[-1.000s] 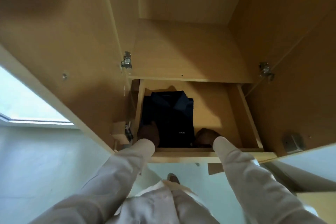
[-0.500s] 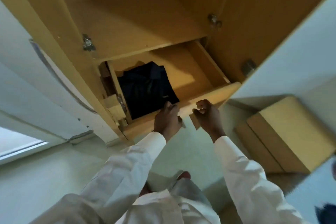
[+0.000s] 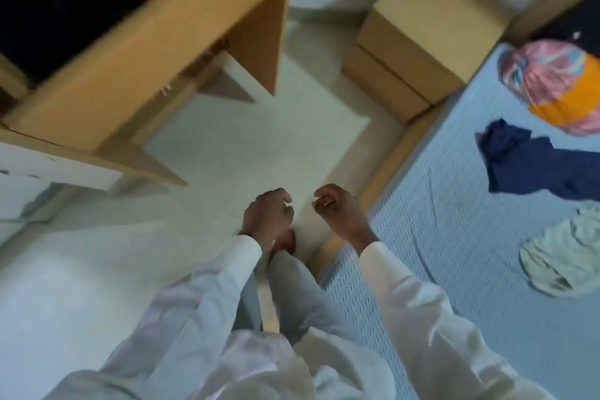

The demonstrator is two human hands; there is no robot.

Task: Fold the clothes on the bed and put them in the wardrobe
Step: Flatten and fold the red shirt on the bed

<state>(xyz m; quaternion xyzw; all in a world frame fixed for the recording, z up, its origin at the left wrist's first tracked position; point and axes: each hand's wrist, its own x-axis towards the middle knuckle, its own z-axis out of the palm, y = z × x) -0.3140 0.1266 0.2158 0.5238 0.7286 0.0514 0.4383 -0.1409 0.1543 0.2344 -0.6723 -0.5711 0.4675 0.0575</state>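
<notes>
We hold our left hand point(image 3: 268, 216) and right hand point(image 3: 337, 209) loosely curled and empty above the floor point(image 3: 227, 156). A navy garment point(image 3: 532, 169) and a pale garment point(image 3: 565, 256) lie on the bed point(image 3: 438, 191).

three crumpled garments point(image 3: 552, 84) point(image 3: 532, 166) point(image 3: 565, 253) on the bed point(image 3: 422, 237), one dark garment point(image 3: 48, 10) in the drawer point(image 3: 130, 58), two hands point(image 3: 268, 214) point(image 3: 337, 209)

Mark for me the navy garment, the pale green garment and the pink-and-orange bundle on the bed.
navy garment point(image 3: 535, 172), head view, middle of the crumpled cloth.
pale green garment point(image 3: 565, 256), head view, centre of the heap.
pink-and-orange bundle point(image 3: 552, 75), head view, its pink upper part.
</notes>
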